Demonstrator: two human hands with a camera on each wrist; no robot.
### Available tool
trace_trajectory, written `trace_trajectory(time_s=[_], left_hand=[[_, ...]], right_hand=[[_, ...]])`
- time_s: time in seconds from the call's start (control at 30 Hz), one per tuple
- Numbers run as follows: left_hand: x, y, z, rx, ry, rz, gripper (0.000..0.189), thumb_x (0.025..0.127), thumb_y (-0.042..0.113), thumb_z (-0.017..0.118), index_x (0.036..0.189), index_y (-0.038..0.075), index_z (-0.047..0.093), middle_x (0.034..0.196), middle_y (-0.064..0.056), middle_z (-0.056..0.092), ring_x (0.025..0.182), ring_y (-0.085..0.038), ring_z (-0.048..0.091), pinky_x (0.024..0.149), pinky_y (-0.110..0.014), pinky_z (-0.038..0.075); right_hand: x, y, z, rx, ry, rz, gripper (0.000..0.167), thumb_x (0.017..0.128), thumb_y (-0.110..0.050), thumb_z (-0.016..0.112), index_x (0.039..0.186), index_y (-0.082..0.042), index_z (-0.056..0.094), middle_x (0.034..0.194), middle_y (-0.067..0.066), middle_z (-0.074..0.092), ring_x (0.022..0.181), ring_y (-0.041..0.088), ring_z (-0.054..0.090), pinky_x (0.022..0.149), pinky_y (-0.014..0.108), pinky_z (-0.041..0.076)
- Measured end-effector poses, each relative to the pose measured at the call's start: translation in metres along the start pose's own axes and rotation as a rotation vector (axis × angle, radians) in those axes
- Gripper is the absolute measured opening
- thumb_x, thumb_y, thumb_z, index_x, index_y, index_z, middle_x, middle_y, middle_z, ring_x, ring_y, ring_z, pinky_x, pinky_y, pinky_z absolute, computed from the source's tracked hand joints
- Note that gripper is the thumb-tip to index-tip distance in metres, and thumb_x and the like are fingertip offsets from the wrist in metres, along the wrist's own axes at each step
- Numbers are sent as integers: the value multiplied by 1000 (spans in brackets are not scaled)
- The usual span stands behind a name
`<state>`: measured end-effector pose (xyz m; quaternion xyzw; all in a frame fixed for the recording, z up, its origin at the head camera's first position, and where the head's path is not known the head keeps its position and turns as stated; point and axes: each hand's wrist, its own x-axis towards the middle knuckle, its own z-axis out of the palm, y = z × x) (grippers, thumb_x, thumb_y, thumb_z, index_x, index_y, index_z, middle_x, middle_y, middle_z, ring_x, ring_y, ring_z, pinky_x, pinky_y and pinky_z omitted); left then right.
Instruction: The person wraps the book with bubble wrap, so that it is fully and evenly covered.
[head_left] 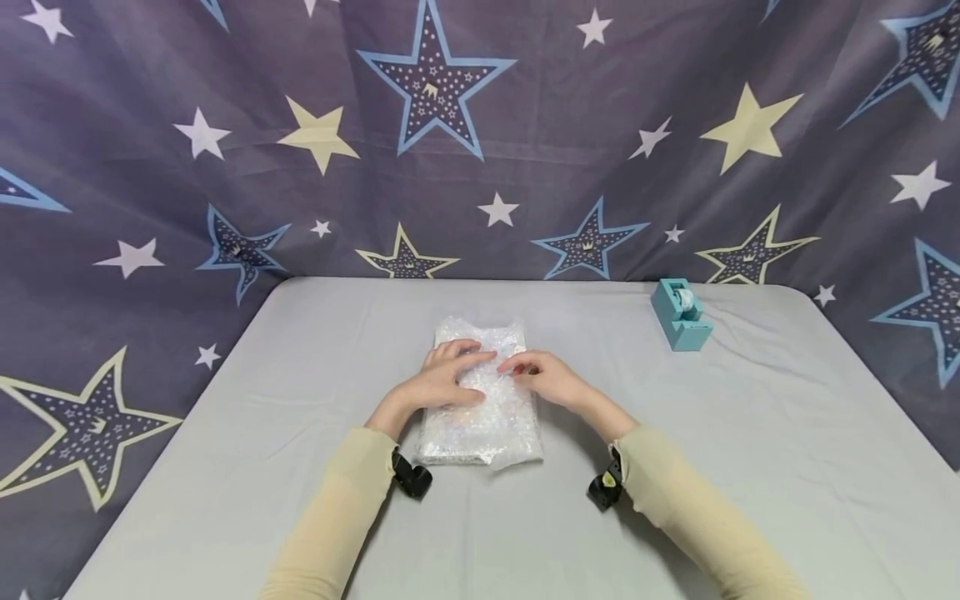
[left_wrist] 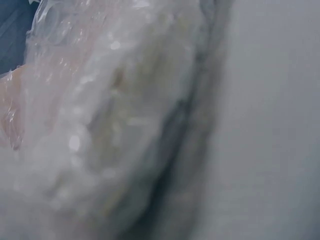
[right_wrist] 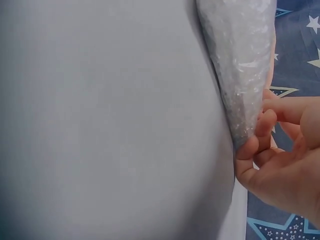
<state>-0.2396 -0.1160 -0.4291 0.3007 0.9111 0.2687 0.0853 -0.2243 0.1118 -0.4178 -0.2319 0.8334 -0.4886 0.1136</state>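
Observation:
A flat, roughly rectangular package wrapped in bubble wrap (head_left: 483,425) lies on the table, its contents blurred by the plastic. My left hand (head_left: 442,379) rests on its left side with fingers and thumb spread. On the right, my right hand (head_left: 551,379) touches the upper right part, index finger reaching over the wrap and the other fingers bent. The right wrist view shows these fingers (right_wrist: 250,147) against the edge of the bubble wrap (right_wrist: 242,65). Up close in the left wrist view, the bubble wrap (left_wrist: 120,115) is blurred and something yellowish shows through.
A teal tape dispenser (head_left: 682,317) with a roll of tape (head_left: 684,298) stands at the back right of the table. Light grey cloth (head_left: 300,417) covers the tabletop. Behind it hangs a dark curtain (head_left: 525,108) printed with stars.

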Motion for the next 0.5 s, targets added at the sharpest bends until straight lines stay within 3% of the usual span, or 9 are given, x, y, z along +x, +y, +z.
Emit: trace_trajectory(time_s=[0.23,0.5], left_hand=[[2,1,-1,6,9,17,71,74,39,66,138,25,39,145,-7,26,132,-27,19,105,-47,15],[-2,8,-6,11,-15,11,68,75,34,67,137,22,41,143,-9,29,132,-29,21,106,-49,15]], right_hand=[[-5,2,-8,113,31,50,23,86,-2,52,106,5,61,89,18,58,69,16,50,60,24,46],[-18,6,-27,69,54,95,24,89,-8,52,107,5,61,94,24,60,73,27,56,68,35,49]])
